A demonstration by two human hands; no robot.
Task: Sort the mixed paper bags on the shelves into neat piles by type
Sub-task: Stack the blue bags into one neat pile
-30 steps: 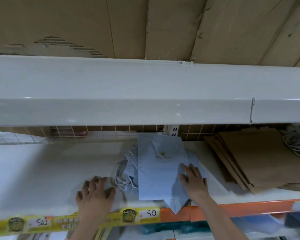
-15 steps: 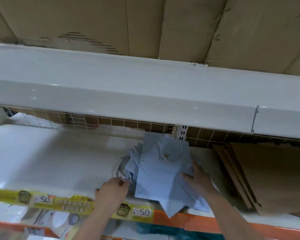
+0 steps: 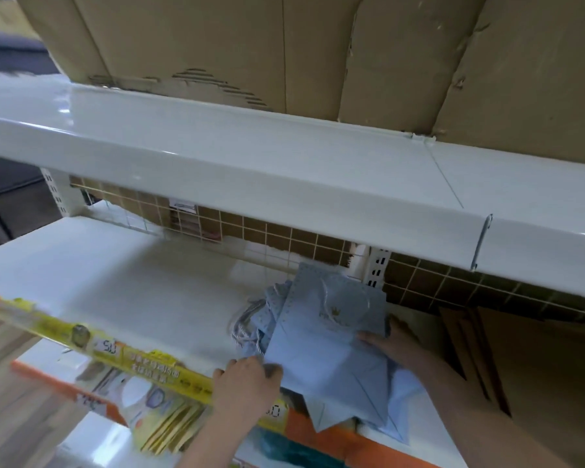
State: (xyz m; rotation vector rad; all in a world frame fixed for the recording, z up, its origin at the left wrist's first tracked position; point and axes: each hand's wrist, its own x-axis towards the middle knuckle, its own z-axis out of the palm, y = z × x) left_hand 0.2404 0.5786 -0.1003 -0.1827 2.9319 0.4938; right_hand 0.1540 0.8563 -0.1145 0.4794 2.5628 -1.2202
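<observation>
Head view: a loose pile of pale blue paper bags (image 3: 321,336) lies on the white shelf (image 3: 115,285), close to its front edge and right of the middle, with the lowest corners hanging over that edge. The top bag is flat, carries a small gold crown mark and lies skewed, one corner pointing to the wire grid (image 3: 284,238) at the back edge of the shelf. Twisted cord handles (image 3: 247,322) spill out from the left side of the pile.

The left hand (image 3: 247,380) sits at the front edge of the shelf, its fingers curled on the lower left corner of the blue pile; whether they pinch the paper or only press on it cannot be told. The right hand (image 3: 390,346) lies on the right side of the pile, thumb on the top bag, the other fingers tucked behind the bags' edge, so it grips them.

Flat brown paper bags (image 3: 534,359) lie in a stack towards the right end of the same shelf, just beside the right forearm. A yellow price strip (image 3: 142,359) runs along the front edge. A second white shelf (image 3: 284,170) above bears cardboard (image 3: 318,52).
</observation>
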